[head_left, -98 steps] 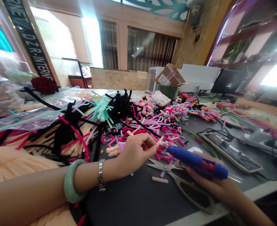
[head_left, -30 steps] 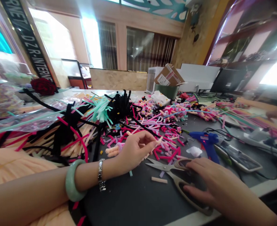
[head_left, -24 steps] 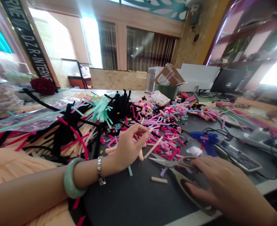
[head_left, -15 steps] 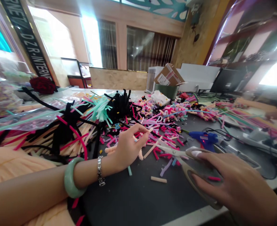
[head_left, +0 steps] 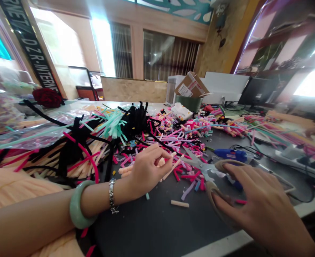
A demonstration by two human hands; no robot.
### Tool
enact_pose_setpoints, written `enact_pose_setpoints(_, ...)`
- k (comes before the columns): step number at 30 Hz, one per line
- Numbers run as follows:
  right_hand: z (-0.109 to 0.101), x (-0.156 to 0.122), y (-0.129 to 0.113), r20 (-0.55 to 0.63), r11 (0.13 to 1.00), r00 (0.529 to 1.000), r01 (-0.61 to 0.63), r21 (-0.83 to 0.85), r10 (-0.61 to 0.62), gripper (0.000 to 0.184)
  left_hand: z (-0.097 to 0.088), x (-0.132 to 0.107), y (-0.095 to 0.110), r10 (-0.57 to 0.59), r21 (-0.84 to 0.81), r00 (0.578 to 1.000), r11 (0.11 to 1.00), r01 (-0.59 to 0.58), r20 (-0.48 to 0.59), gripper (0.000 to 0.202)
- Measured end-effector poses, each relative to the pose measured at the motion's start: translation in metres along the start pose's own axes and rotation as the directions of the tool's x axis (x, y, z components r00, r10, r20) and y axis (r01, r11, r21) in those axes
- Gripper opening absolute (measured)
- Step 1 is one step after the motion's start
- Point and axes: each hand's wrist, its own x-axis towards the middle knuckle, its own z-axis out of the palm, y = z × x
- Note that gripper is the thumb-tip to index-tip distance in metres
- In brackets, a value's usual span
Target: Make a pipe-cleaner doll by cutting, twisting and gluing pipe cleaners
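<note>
Peach fuzzy wire stem [head_left: 173, 167], likely light and bendable, pinched near one end in left hand [head_left: 146, 171] grip; right hand [head_left: 256, 207] grip closed on grey-handled scissors [head_left: 200, 167].

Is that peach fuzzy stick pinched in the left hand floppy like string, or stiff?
The thin peach fuzzy stick juts straight from the left hand without drooping, so probably stiffish. A pink fuzzy stick nearby holds a curve, so it likely bends and stays bent.

Open dark grey tabletop [head_left: 146, 228] lies between the left hand [head_left: 146, 173] and the right hand [head_left: 259, 203], broken only by one short peach stick [head_left: 179, 203]. Beyond, heaped pink, black and peach fuzzy-wire cuttings [head_left: 178, 142] and a blue glue gun [head_left: 230, 154] block the way.
</note>
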Motion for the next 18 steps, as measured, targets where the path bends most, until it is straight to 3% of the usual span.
enact_pose_setpoints(9, -0.0005, -0.0022, -0.0017, 0.004, 1.0, 1.0, 0.0, 0.005, 0.0, 0.042, -0.0024, -0.0011, 0.0026, 0.101, -0.028, 0.995, 0.995, -0.101, 0.021, 0.013)
enact_pose_setpoints(18, 0.0004, -0.002, -0.0012, 0.013, 1.0, 1.0, -0.013, 0.012, 0.013, 0.043, -0.0011, -0.0022, 0.0027, 0.115, -0.023, 0.993, 0.993, -0.115, 0.015, 0.013)
